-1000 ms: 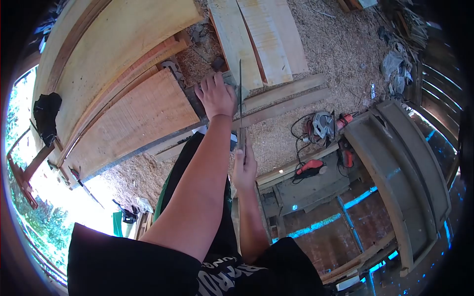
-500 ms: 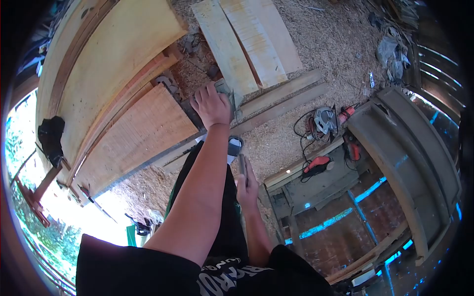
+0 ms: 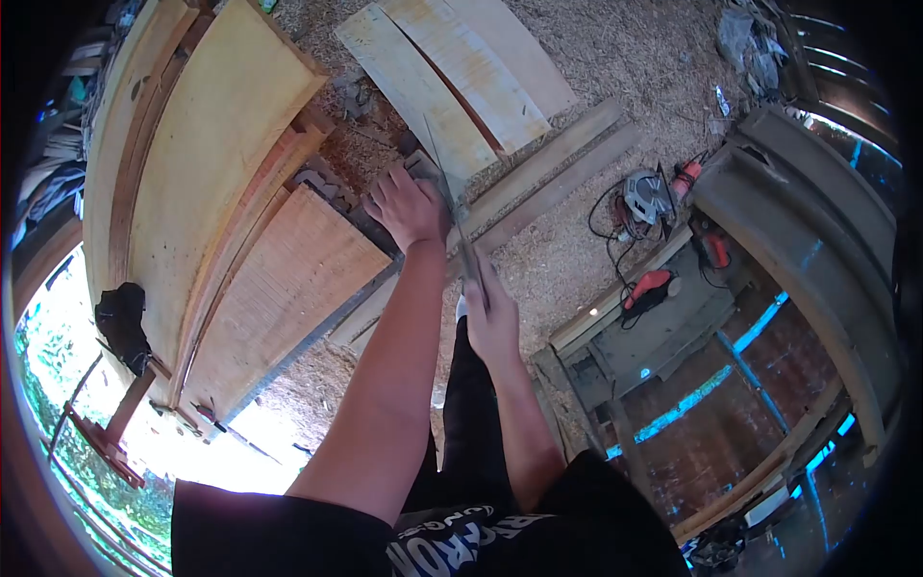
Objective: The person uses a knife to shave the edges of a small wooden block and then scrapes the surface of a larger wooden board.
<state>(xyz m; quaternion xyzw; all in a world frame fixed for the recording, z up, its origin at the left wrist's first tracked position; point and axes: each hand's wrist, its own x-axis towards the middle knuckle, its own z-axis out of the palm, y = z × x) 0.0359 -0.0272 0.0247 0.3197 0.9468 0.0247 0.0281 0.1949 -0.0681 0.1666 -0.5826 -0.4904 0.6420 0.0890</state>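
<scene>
My left hand [image 3: 411, 207] rests with its fingers spread on the end of a dark piece of wood at the bench edge. Lower and to its right, my right hand [image 3: 493, 313] is wrapped round the handle of a hand saw. The saw's thin blade [image 3: 445, 173] points up and away, passing just right of my left hand. A wide wooden board [image 3: 288, 288] lies left of my left hand. Past the blade, two long wooden strips [image 3: 548, 163] lie side by side, touching or close to the pale planks [image 3: 461, 87].
A circular saw [image 3: 646, 200] with a black cord sits on the sawdust at the right. Red power tools [image 3: 649, 287] lie near a wooden frame [image 3: 817, 231]. Large curved boards [image 3: 216, 144] stand at the left, with a black cloth [image 3: 123, 322] beside them.
My right hand has moved forward and up with the saw, and more of the blade shows beyond my left hand. My left hand stays on the wood. The view has shifted slightly.
</scene>
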